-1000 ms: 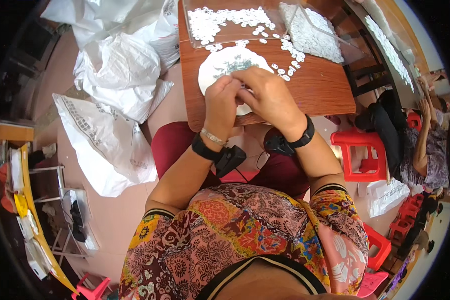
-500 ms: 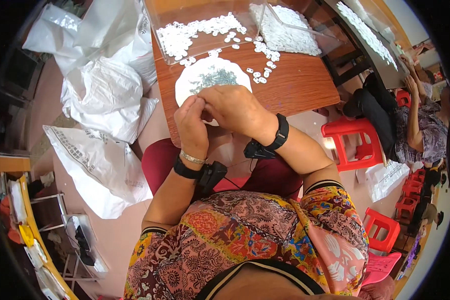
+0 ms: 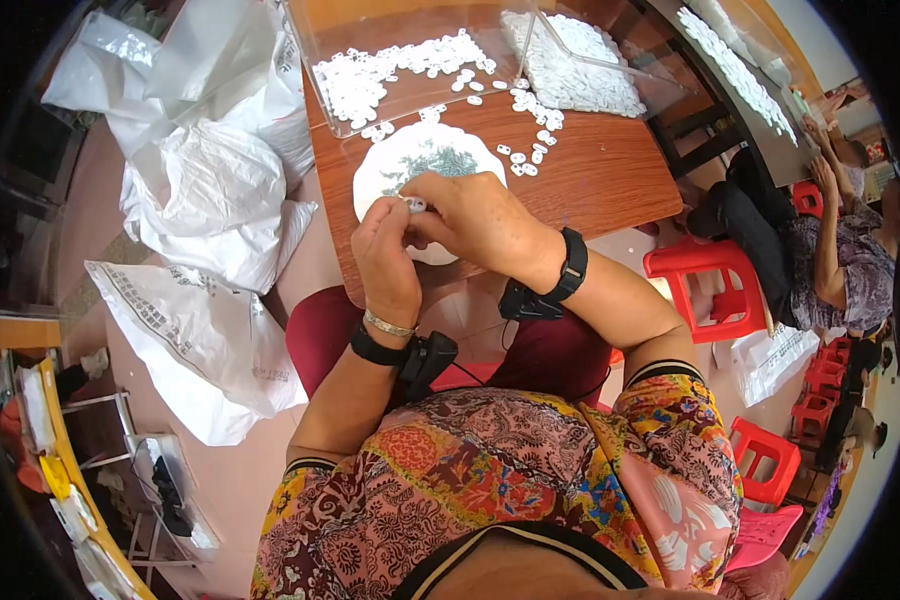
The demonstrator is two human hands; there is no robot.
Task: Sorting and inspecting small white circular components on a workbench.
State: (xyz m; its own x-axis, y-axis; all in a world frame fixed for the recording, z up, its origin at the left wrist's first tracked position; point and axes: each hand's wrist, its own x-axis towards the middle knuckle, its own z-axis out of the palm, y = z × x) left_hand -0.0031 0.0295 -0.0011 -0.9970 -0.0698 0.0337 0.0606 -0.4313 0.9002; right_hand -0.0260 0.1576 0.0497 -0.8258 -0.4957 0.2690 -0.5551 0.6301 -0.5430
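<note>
A small white oval plastic piece with holes [image 3: 416, 205] is pinched between my two hands at the plate's near edge. My left hand [image 3: 383, 258] grips it from the left with fingers pressed together. From the right, my right hand [image 3: 490, 222] closes on it with thumb and forefinger; whether it also holds a metal part is hidden. Just beyond the fingers lies a white scalloped plate [image 3: 372, 165], with a heap of small grey metal pins or screws [image 3: 445, 160] on it, too small to tell which.
A clear plastic tray [image 3: 410, 108] holds many white pieces, and more lie loose on the wooden table [image 3: 600, 165]. Behind stands a filled clear bag [image 3: 575, 65]. White sacks [image 3: 205, 190] crowd the left floor. Right are red stools [image 3: 705, 290] and another person [image 3: 835, 250].
My right hand has shifted slightly, and the white piece now shows between my fingertips; before, it was hidden. The plate and table look slightly lower in view.
</note>
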